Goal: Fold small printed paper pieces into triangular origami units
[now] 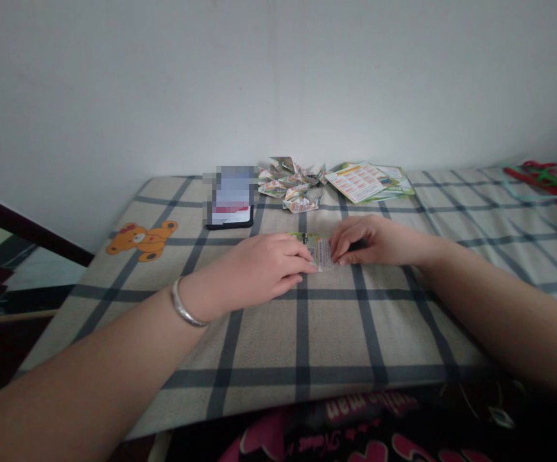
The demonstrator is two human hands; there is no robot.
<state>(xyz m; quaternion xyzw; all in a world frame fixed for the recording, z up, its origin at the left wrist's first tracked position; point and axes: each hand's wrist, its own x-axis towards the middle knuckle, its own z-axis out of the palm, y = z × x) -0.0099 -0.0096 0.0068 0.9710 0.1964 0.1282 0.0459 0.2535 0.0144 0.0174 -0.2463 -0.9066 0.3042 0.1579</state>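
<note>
A small printed sheet of paper (pixel 324 252), green and white with fine text, lies on the checked tablecloth between my two hands. My left hand (pixel 276 263), with a silver bangle (pixel 185 305) at the wrist, rests over its left part. The fingers of that hand are stretched out and press the paper down, hiding some of it. At the paper's right edge, my right hand (pixel 360 240) pinches it between thumb and fingers. How far the paper is folded cannot be made out.
Behind my hands lie a phone (pixel 233 196) with a blurred screen, several folded paper pieces (pixel 291 186), and a stack of printed sheets (pixel 360 181). A bear figure (pixel 141 240) is at left on the tablecloth (pixel 336 321). Red and green items (pixel 545 183) lie far right. A wall (pixel 278 83) stands behind.
</note>
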